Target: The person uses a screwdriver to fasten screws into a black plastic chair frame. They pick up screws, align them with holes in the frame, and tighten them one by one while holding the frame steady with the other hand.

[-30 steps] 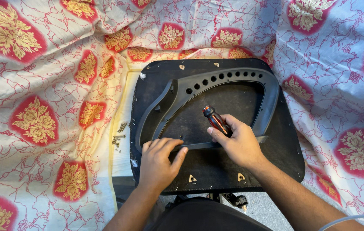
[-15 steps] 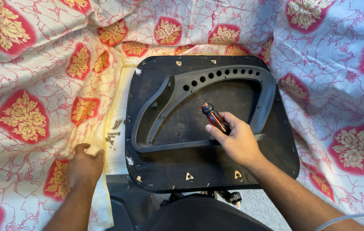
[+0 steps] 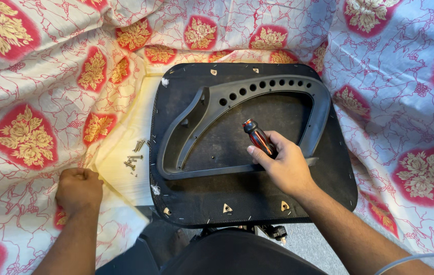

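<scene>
Head view: screwdriver (image 3: 258,136) in right hand (image 3: 283,165)

Matt black fabric panel (image 3: 258,198); matt grey plastic frame (image 3: 237,97); glossy screwdriver handle (image 3: 258,137) within the fingers; metal screws (image 3: 134,155); printed cloth (image 3: 33,76).

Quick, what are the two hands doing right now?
Left hand: closed in a fist, resting on the flowered sheet; whether it holds anything cannot be told.
Right hand: closed around a red and black screwdriver.
</scene>
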